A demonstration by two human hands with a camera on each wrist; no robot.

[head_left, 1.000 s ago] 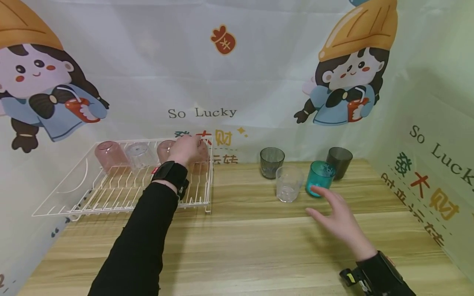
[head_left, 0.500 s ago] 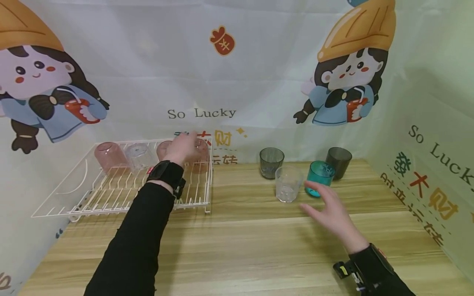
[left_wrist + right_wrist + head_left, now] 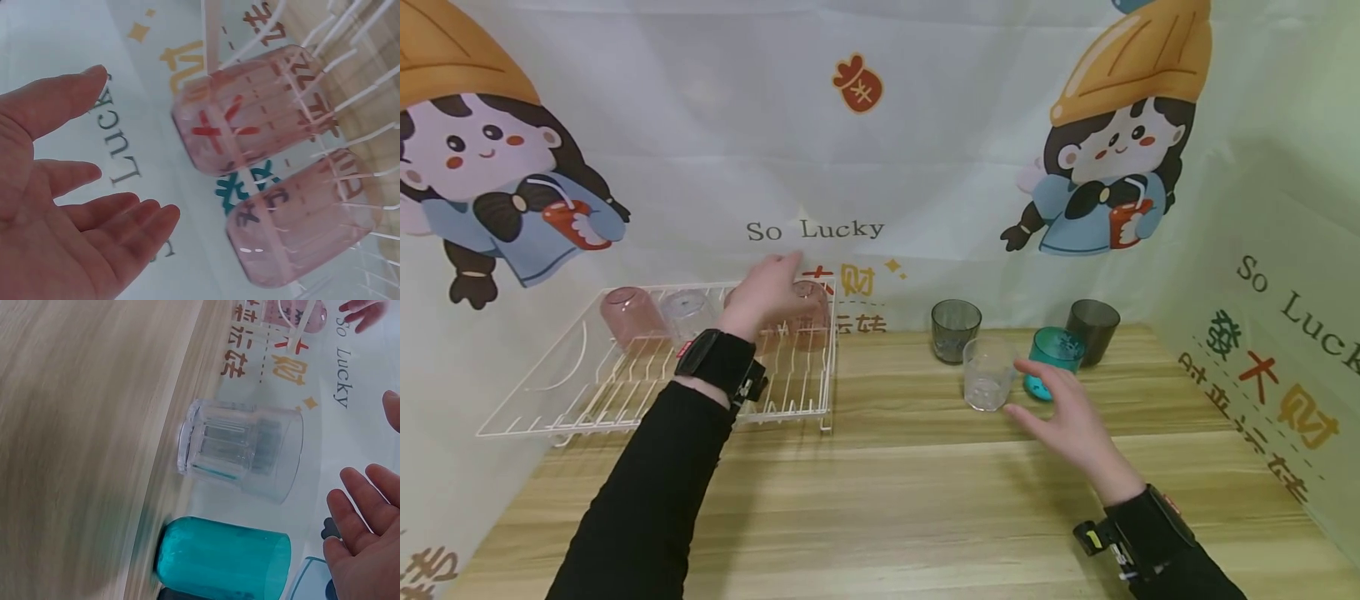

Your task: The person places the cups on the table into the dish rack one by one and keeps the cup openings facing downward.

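Loosely uncurled, left hand [image 3: 762, 292] hovers by pink glasses [image 3: 306, 231], right hand [image 3: 1072, 423] by clear glass [image 3: 987, 377].

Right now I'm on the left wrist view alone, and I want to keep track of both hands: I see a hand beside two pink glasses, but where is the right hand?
Observer: The right hand is over the table, its fingers apart from a clear glass that stands upright there.
Operator: None of that reaches my picture. Does that glass have a close neighbor?
Observer: Yes, a teal glass; in the head view it stands just to the right of the clear one.
Operator: And on the rack, is there any pink glass beyond the two I can see?
Observer: One more: a third pink glass is at the rack's left end in the head view.
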